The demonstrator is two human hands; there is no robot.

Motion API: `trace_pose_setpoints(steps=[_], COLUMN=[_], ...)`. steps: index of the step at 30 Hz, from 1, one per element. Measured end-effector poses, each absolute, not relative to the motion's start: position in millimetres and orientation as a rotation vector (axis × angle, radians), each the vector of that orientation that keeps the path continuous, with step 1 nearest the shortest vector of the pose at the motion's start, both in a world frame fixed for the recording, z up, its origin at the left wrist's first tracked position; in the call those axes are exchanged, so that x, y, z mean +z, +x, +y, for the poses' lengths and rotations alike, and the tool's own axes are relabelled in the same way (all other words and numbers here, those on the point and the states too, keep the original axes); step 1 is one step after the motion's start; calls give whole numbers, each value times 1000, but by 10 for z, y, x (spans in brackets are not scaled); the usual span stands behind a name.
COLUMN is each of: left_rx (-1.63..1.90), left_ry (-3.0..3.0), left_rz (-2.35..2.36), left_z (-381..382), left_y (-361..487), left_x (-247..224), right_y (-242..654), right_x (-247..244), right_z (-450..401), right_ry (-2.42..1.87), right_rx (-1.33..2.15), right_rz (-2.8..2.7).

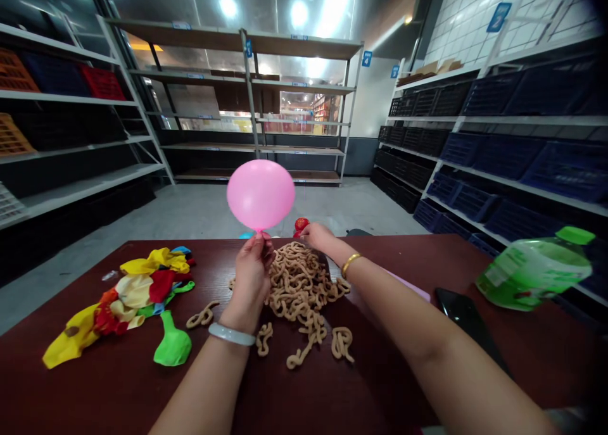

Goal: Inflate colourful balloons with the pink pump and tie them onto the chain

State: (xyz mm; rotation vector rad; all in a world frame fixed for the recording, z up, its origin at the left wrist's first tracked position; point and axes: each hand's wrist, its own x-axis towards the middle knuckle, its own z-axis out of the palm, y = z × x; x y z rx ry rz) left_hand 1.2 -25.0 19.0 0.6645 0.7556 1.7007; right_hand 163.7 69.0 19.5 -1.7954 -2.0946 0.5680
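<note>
My left hand point(255, 267) pinches the neck of an inflated pink balloon point(261, 193), which stands upright above the fingers. To its right, my right hand point(320, 237) is closed at the far edge of the table, beside a small red object point(301, 224); what its fingers hold, if anything, is too small to make out. A heap of brown twisted strands point(297, 283) lies between and below the hands, with several loose pieces near it. Deflated balloons point(137, 289) in yellow, red, cream and green are piled on the left, and a light green one point(173, 340) lies nearer.
On the right of the dark red table point(394, 365) are a black phone point(468, 318) and a green liquid bottle point(534, 270). A pink flat item point(408, 285) lies partly behind my right arm. Shelves point(304, 88) with crates at the sides stand beyond the table.
</note>
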Motion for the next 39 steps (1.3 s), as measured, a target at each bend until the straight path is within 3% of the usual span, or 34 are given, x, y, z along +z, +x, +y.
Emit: trace_pose_setpoints(steps=[9, 24, 27, 31, 39], left_rx=[1696, 1653, 1613, 1533, 1483], left_ry=[662, 578, 583, 630, 858], left_rz=[777, 702, 684, 720, 865], left_z=[-172, -240, -247, -283, -358], left_y=[-63, 12, 25, 81, 290], left_x=[116, 160, 156, 155, 55], right_y=[1380, 1851, 1839, 1772, 1585], right_x=[-17, 739, 806, 758, 472], right_z=[906, 235, 143, -19, -377], right_ry=[-1815, -702, -644, -765, -976], right_rx=[755, 1290, 1225, 1004, 13], right_rz=[-2100, -1399, -1383, -1797, -2353])
